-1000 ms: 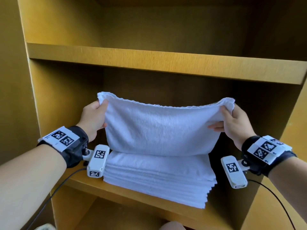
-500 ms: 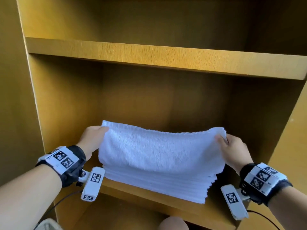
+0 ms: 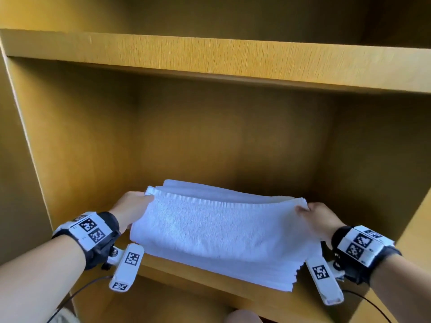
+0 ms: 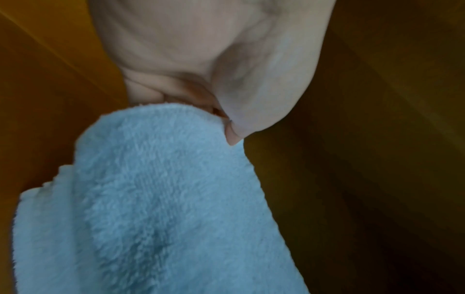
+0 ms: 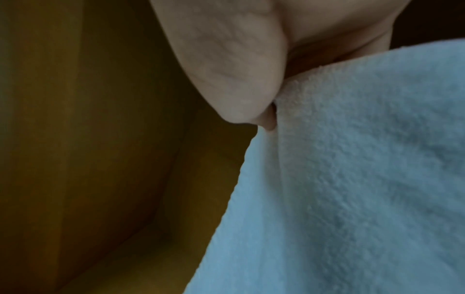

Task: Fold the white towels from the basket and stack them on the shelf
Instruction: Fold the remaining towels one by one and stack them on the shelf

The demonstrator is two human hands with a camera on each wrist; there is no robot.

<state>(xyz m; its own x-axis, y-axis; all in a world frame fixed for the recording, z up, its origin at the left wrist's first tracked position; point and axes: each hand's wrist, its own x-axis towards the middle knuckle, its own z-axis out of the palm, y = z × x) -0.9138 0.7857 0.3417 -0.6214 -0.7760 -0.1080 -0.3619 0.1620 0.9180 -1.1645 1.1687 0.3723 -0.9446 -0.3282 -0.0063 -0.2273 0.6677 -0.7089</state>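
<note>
**op1:** Head cam has my left hand [image 3: 130, 212] and right hand [image 3: 320, 220] each pinching a far corner of the folded towel [image 3: 217, 229]. It's draped over the towel stack [image 3: 268, 273] near the shelf's [image 3: 186, 276] front edge.

**op2:** Fingers actually closed on it?

**op1:** Yep. Left wrist cam shows my thumb [image 4: 264, 79] clamped over the terry edge, fingers curled under. Right wrist cam, same deal on the other corner. Cloth looks bluish there, kinda blurry. Upper shelf board [image 3: 210, 57] runs above.
</note>
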